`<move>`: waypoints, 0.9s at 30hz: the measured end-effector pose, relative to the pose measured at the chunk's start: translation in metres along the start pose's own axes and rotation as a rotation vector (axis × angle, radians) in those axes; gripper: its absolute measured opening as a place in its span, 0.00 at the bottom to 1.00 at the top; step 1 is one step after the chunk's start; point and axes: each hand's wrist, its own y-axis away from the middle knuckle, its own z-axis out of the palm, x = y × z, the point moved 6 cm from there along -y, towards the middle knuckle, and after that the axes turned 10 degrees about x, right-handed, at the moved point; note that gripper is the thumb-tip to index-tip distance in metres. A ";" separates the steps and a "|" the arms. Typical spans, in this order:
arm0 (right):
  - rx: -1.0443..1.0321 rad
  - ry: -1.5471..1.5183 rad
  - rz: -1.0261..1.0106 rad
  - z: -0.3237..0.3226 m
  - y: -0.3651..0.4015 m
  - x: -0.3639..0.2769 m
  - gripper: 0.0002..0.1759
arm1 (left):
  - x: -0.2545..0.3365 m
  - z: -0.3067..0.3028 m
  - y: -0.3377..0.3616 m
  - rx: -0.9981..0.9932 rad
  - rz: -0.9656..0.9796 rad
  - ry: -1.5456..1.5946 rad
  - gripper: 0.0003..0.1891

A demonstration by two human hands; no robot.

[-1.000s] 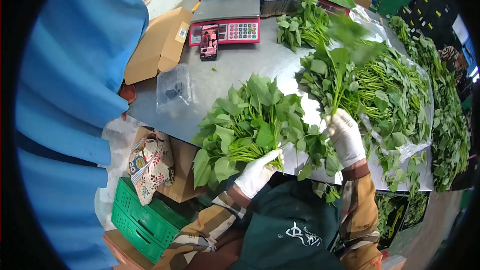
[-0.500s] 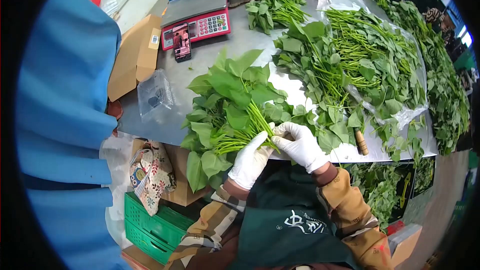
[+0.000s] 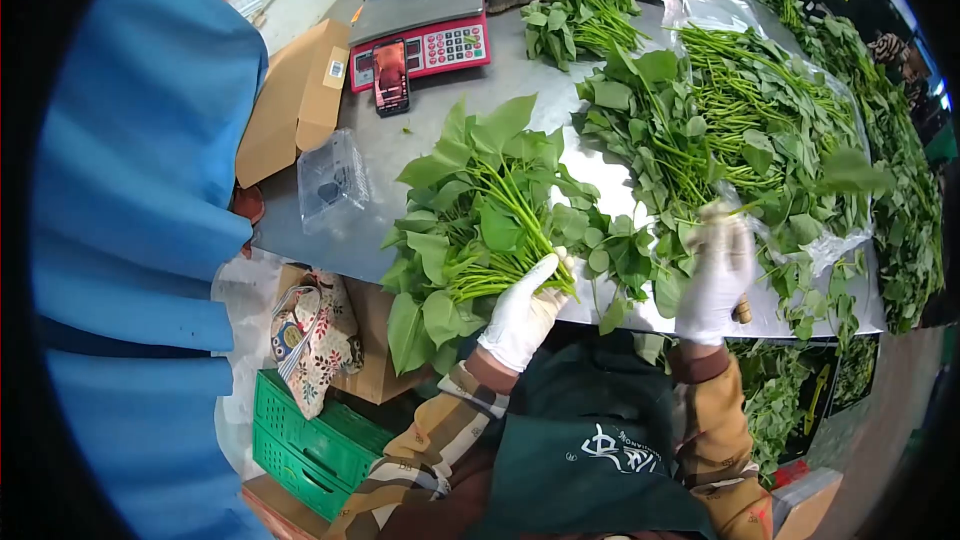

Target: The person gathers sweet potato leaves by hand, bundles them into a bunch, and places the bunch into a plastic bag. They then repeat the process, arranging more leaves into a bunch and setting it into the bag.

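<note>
Leafy green bunch [image 3: 470, 210]: broad leaves fanned up and leftward, pale stems slanting together, lower ends gathered in left hand [image 3: 525, 315] at bench [image 3: 520, 80] edge. Larger heap [image 3: 770, 120] of same greens to the right, stems bared along top. One blurred leaf [image 3: 850, 172] beyond right hand [image 3: 718, 270].

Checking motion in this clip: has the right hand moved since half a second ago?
Yes. Judged against the pink scale, the right hand has moved to the right, away from the left hand and its bunch of greens.
</note>
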 end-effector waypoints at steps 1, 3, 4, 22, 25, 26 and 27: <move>0.072 -0.099 0.002 -0.002 -0.013 -0.009 0.11 | -0.001 -0.001 0.000 0.004 0.001 -0.023 0.11; 0.114 -0.223 0.046 -0.009 -0.033 -0.008 0.16 | -0.003 -0.007 -0.001 0.009 0.003 -0.071 0.11; 0.039 -0.093 0.037 -0.008 -0.041 -0.004 0.16 | -0.004 -0.011 -0.003 0.009 0.008 -0.091 0.11; -0.323 1.132 -0.740 0.027 -0.076 0.047 0.12 | -0.011 -0.028 -0.011 0.050 0.039 -0.165 0.11; -0.289 1.274 -0.842 0.029 -0.080 0.051 0.08 | -0.012 -0.031 -0.013 0.006 0.009 -0.159 0.12; -0.294 1.263 -0.839 0.026 -0.086 0.060 0.07 | -0.012 -0.034 -0.016 0.020 0.004 -0.162 0.12; -0.298 1.275 -0.826 0.024 -0.088 0.062 0.07 | -0.012 -0.032 -0.015 0.002 -0.001 -0.155 0.12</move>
